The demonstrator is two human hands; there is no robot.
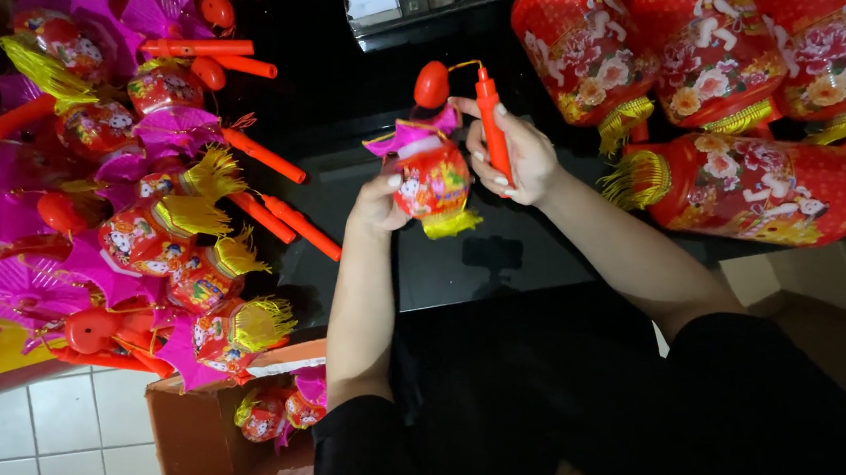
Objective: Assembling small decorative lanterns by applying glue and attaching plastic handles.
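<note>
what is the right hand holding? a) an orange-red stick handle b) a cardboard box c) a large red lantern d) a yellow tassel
a: the right hand grips the orange-red stick handle, while the left hand steadies the small lantern hanging below it.

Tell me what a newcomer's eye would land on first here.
At centre, the left hand cups a small red lantern with pink paper fins and a yellow tassel, while the right hand grips its orange stick. To the left lies a heap of similar small lanterns. At top right stand big red flowered lanterns with yellow fringes.
</note>
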